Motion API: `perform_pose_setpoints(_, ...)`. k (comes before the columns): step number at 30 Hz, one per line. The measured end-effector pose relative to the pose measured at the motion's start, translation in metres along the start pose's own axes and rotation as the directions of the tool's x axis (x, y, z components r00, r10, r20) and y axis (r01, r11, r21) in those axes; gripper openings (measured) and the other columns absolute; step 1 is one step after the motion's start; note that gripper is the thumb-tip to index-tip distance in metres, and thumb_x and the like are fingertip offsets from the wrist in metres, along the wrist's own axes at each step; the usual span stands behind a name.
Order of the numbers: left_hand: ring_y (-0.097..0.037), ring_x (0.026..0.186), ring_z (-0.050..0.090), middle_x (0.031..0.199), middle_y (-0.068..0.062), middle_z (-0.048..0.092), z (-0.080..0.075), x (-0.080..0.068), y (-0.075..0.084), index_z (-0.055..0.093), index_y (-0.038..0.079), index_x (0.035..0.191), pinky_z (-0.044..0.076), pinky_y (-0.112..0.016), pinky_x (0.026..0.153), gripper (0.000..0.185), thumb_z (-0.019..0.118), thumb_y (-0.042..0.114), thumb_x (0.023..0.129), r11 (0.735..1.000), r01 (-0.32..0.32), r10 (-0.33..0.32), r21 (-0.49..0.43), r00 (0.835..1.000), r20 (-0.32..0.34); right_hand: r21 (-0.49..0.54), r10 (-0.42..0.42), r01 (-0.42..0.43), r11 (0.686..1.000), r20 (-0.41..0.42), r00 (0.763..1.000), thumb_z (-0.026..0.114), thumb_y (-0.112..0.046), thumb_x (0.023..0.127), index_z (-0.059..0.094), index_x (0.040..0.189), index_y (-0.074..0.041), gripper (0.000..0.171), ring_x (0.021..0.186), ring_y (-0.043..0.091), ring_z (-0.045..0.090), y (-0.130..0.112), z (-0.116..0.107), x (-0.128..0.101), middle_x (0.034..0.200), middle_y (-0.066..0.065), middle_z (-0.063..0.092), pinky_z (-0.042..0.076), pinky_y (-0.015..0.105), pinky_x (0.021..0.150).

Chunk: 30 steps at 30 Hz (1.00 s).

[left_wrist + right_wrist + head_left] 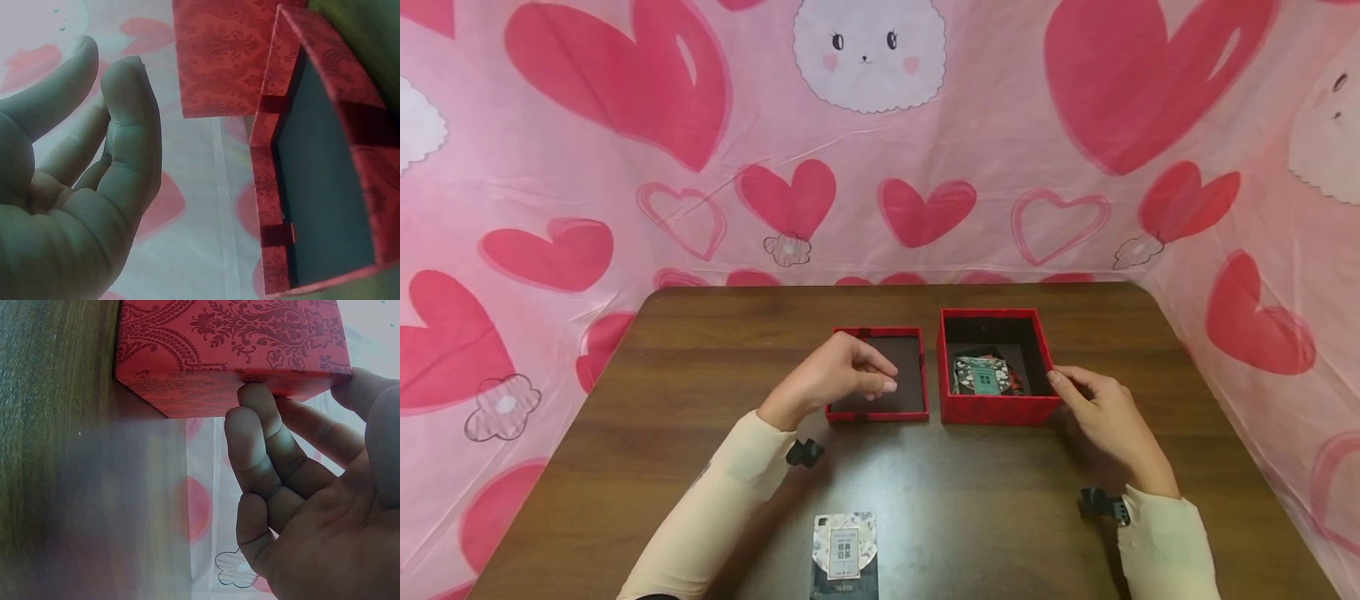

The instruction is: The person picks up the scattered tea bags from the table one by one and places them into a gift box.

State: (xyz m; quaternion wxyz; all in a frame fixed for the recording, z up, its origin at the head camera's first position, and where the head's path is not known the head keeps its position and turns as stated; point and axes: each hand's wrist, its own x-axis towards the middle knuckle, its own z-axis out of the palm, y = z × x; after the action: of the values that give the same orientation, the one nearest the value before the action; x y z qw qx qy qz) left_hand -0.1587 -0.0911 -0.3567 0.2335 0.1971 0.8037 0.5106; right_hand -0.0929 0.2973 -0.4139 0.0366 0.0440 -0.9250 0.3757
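An open red box (1000, 410) with a dark damask pattern stands on the table, several small patterned packets (985, 377) lying inside. My right hand (1108, 417) holds its right side. In the right wrist view the fingers (247, 440) press the outer wall, while the thumb reaches the rim. To the left lies the shallow red lid (880, 415), its dark inside facing up. Over that lid hovers my left hand (846, 373), fingers loosely bent, with nothing visible in it. The left wrist view shows the hand apart from both lid and box.
A flat packet (845, 553) with a pale floral top and dark lower part lies near the front of the brown wooden table (970, 500). Behind and beside the table hangs a pink heart-patterned cloth (865, 150). Dark straps circle both wrists.
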Motion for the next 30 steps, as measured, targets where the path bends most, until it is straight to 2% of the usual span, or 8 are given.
perform_pose_setpoints(5,-0.032,0.075,0.069,0.087,-0.010,0.075,0.002,-0.011,-0.005,0.079,0.005,0.100,0.057,-0.053,0.078,0.018,0.082,0.014,0.085,0.999,0.018,-0.018,-0.032,1.000,-0.001,0.000,0.010,-0.010,1.000,0.004,1.000,0.056,-0.036,0.104,0.065,0.129,-0.002,0.043,0.117,0.045,0.058,0.000,-0.001,0.000,0.125,0.024,0.065,0.042,0.067,0.095)
perform_pose_setpoints(10,-0.023,0.070,0.067,0.085,-0.011,0.075,0.002,-0.025,-0.016,0.079,0.005,0.099,0.056,-0.054,0.074,0.016,0.082,0.013,0.085,0.999,0.044,-0.045,-0.027,0.999,-0.015,0.000,0.010,-0.010,1.000,0.013,1.000,0.056,-0.036,0.104,0.065,0.130,-0.002,0.044,0.118,0.046,0.057,-0.001,0.000,0.000,0.126,0.024,0.064,0.041,0.067,0.096)
perform_pose_setpoints(15,-0.021,0.067,0.065,0.082,-0.014,0.073,0.002,-0.038,-0.028,0.077,-0.002,0.100,0.055,-0.058,0.075,0.020,0.082,0.010,0.085,0.999,0.039,-0.039,-0.029,0.999,-0.015,0.001,0.005,-0.005,1.000,-0.004,1.000,0.056,-0.037,0.104,0.066,0.130,-0.002,0.044,0.118,0.045,0.058,0.000,0.000,0.000,0.126,0.023,0.065,0.042,0.067,0.095)
perform_pose_setpoints(20,-0.021,0.067,0.065,0.081,-0.013,0.073,0.003,-0.050,-0.038,0.076,-0.004,0.101,0.056,-0.054,0.073,0.022,0.082,0.009,0.085,0.999,0.040,-0.040,-0.013,0.999,-0.007,0.003,0.010,-0.010,1.000,0.001,1.000,0.055,-0.037,0.104,0.066,0.130,-0.002,0.045,0.118,0.045,0.057,0.001,0.000,0.000,0.126,0.024,0.064,0.042,0.067,0.095)
perform_pose_setpoints(30,-0.020,0.066,0.064,0.079,-0.012,0.072,0.004,-0.078,-0.057,0.075,-0.006,0.102,0.057,-0.049,0.068,0.023,0.081,0.008,0.085,0.997,0.080,-0.080,-0.015,0.997,-0.008,0.002,-0.006,0.006,1.000,-0.018,1.000,0.056,-0.036,0.104,0.067,0.128,-0.002,0.042,0.117,0.045,0.058,0.000,0.001,0.001,0.124,0.023,0.066,0.042,0.066,0.095)
